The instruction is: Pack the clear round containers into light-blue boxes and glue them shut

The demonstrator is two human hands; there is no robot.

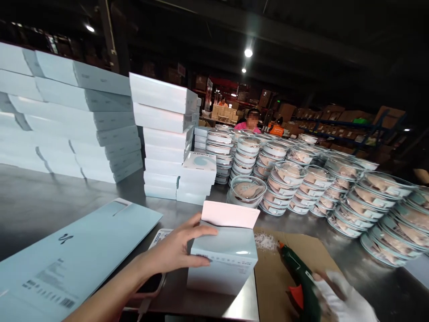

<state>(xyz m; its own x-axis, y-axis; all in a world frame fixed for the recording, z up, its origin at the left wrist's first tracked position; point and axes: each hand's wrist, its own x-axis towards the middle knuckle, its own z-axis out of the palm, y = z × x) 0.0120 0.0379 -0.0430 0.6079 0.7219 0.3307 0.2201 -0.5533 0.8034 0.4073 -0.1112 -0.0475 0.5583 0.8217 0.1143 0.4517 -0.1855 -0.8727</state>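
A pale-blue box (223, 257), flap up, stands near centre, gripped by the left hand's (169, 250) thumb and fingers. Right of it, the right hand (346, 295) is at a green glue gun (296, 266); blur hides its grip. Farther: stacked boxes (164, 118) left, round containers (288, 185) right.

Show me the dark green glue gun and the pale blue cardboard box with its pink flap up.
Dark green glue gun (299, 268): head view, on its barrel.
Pale blue cardboard box (223, 270): head view, on its near side.
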